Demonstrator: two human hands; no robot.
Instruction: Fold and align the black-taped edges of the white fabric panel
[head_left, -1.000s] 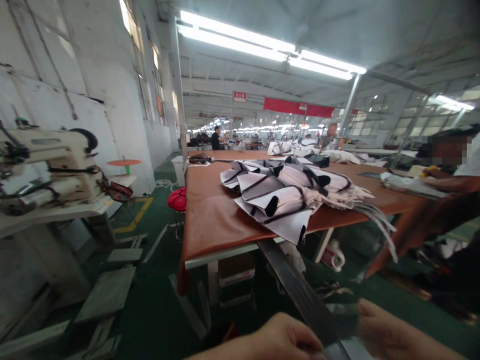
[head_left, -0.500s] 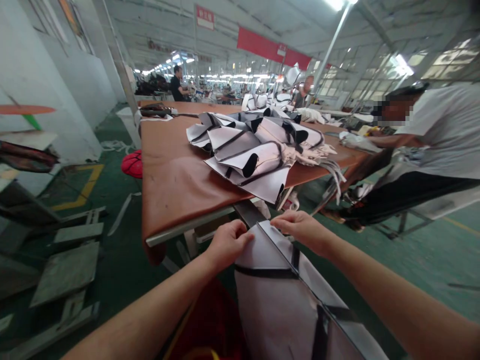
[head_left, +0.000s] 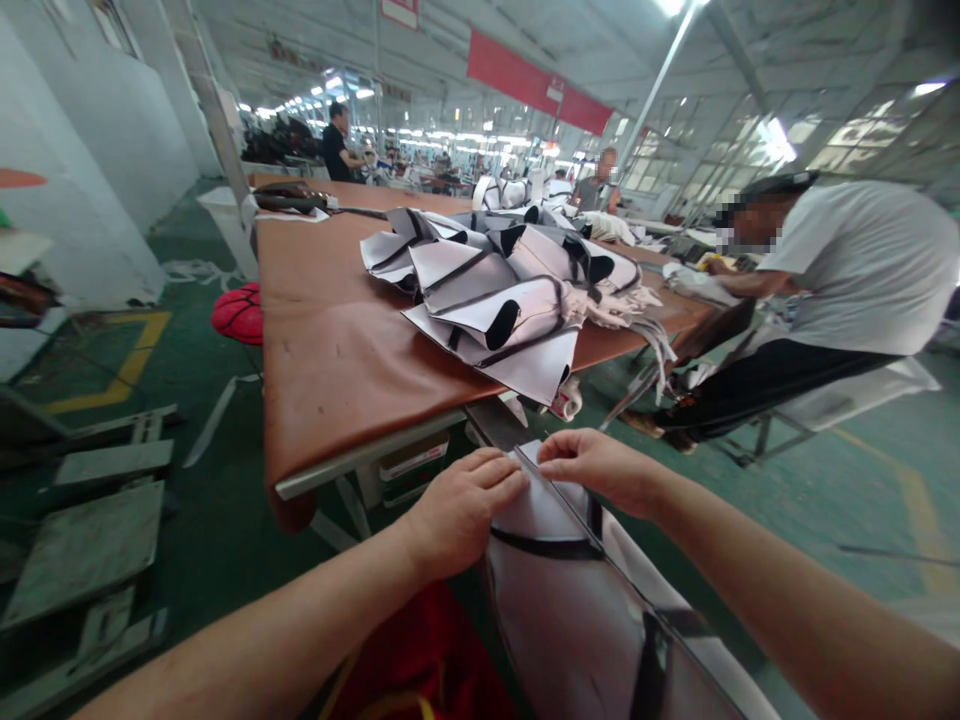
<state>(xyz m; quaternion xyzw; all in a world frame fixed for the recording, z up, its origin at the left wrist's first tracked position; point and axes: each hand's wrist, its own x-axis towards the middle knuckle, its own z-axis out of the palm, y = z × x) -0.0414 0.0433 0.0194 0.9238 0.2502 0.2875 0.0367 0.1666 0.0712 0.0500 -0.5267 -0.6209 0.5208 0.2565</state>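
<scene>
My left hand (head_left: 457, 510) flat on white fabric panel (head_left: 555, 600), fingers pressing far edge to keep it taut. My right hand (head_left: 600, 468) pinching same edge at black-trimmed seam, aligning. Panel drapes over lap, below brown table (head_left: 330, 350); cut-piece stack (head_left: 502, 290) on table.

**Desk, pile and hands**

A pile of cut pieces (head_left: 502, 290) lies on the desk (head_left: 330, 360), toward its near right corner, overhanging the near edge. Before that edge, the left hand (head_left: 457, 510) and right hand (head_left: 600, 468) rest side by side on a panel (head_left: 570, 610). A seated person (head_left: 832, 290) is right of the desk; a stool (head_left: 238, 312) stands left.
</scene>
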